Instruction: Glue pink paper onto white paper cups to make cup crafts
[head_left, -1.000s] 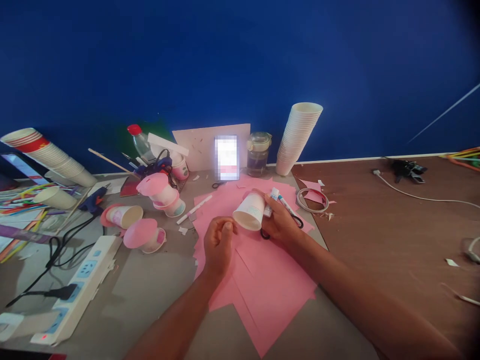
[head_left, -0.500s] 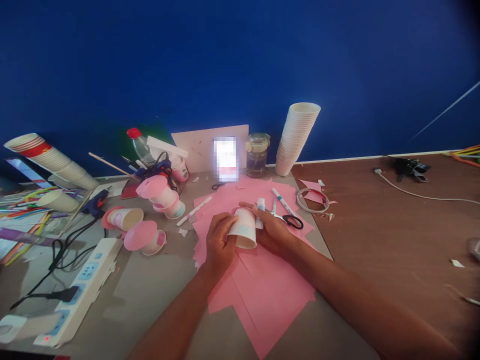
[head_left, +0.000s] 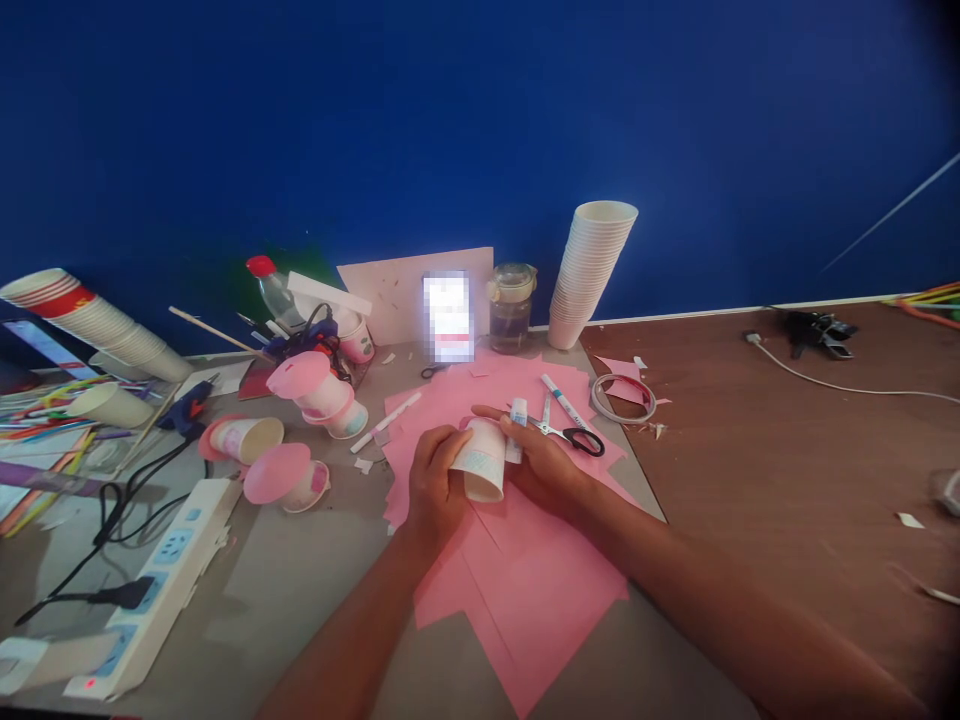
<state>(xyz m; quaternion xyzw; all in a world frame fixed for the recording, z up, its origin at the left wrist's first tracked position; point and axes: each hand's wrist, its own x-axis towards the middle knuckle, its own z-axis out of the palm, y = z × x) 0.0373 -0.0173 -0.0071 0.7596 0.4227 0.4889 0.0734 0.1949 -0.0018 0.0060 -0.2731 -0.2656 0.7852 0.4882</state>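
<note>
Both hands hold a white paper cup (head_left: 482,462) over a spread of pink paper sheets (head_left: 517,570). My left hand (head_left: 433,483) wraps the cup's left side with fingers curled. My right hand (head_left: 541,462) grips its right side and also pinches a small white glue tube (head_left: 517,418) against the cup. The cup lies tilted, its open mouth pointing down toward me. Black-handled scissors (head_left: 571,436) and a white marker (head_left: 564,399) lie just right of my right hand on the pink paper.
A tall stack of white cups (head_left: 589,275), a glass jar (head_left: 512,307) and a lit phone (head_left: 448,317) stand at the back. Pink-capped cups (head_left: 289,474), a power strip (head_left: 161,570) and cables crowd the left. A tape ring (head_left: 622,397) and a white cable (head_left: 840,385) lie right.
The cup came down from a raised position to lie between both hands. My left hand closed onto it. The marker and scissors, earlier by my right hand, now lie on the paper.
</note>
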